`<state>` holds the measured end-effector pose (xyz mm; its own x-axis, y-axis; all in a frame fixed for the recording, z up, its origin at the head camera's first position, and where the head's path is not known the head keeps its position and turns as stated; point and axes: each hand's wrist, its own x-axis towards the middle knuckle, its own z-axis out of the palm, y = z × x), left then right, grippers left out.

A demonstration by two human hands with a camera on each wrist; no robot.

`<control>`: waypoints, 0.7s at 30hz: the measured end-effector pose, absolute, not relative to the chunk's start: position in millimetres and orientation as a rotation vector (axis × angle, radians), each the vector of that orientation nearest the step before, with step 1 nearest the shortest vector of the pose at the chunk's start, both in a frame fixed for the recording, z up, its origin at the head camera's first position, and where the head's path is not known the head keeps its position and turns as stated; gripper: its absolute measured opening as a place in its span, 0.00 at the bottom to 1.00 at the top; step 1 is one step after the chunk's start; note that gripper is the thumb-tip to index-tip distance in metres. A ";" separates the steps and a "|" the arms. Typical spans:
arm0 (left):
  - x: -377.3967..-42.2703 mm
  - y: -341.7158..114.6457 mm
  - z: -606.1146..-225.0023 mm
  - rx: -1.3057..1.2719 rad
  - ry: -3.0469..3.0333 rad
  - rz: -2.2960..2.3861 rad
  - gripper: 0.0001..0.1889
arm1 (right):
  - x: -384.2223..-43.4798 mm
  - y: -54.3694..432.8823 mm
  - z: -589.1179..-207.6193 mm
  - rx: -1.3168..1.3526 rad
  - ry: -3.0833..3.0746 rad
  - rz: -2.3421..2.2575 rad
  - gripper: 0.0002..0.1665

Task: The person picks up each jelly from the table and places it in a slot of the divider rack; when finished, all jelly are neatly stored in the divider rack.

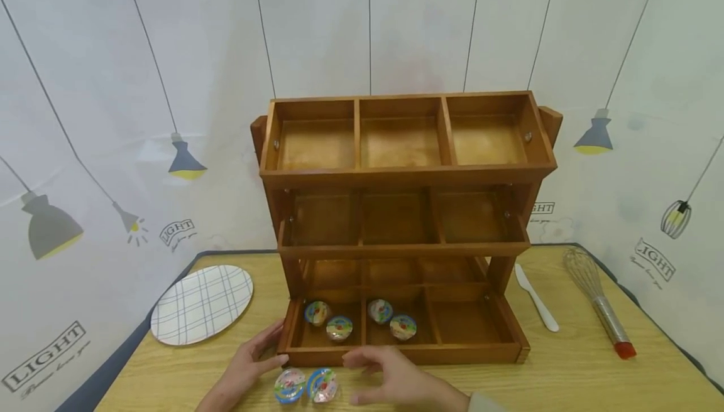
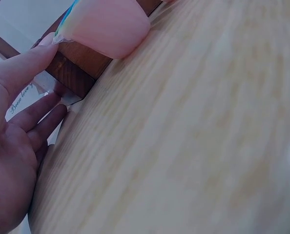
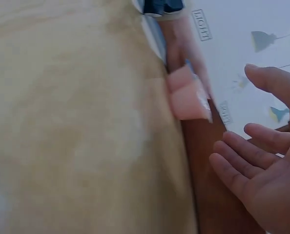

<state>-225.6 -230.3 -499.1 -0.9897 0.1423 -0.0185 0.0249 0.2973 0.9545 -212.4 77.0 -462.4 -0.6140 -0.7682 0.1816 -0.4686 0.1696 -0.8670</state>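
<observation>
Two small pink jelly cups with printed lids, a left one [image 1: 290,385] and a right one [image 1: 323,385], stand side by side on the table before a wooden shelf [image 1: 407,176]. Just left of them is my left hand [image 1: 249,365], its fingers extended beside the shelf's front left corner. In the left wrist view its thumb [image 2: 25,66] overlaps the lid edge of one cup [image 2: 108,27]; whether it touches is unclear. My right hand [image 1: 390,377] hovers to the right of the cups, fingers spread and holding nothing. Two lidded cups sit in each of the bottom tier's left and middle compartments.
A checked oval plate [image 1: 203,304] lies left of the shelf. On the right are a white knife [image 1: 536,299] and a whisk [image 1: 601,302] with a red handle end. The upper two tiers hold nothing visible. Printed cloth walls surround the table.
</observation>
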 end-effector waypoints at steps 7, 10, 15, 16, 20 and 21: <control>-225.3 -229.5 -499.0 0.183 2.457 1.803 0.36 | -210.5 65.6 -477.8 -1.180 2.118 -1.352 0.31; -225.6 -230.2 -499.6 0.189 2.446 1.804 0.36 | -212.2 60.5 -481.9 -1.189 2.115 -1.335 0.34; -226.0 -231.9 -500.2 0.218 2.422 1.810 0.36 | -214.2 48.6 -485.8 -1.186 2.076 -1.374 0.38; -226.0 -232.1 -500.0 0.224 2.418 1.812 0.36 | -214.4 45.9 -486.5 -1.188 2.068 -1.392 0.38; -226.8 -232.0 -500.3 0.238 2.420 1.816 0.35 | -214.2 35.9 -489.4 -1.162 2.020 -1.463 0.36; -226.8 -231.9 -500.3 0.237 2.420 1.816 0.35 | -214.1 33.7 -490.2 -1.147 2.011 -1.480 0.36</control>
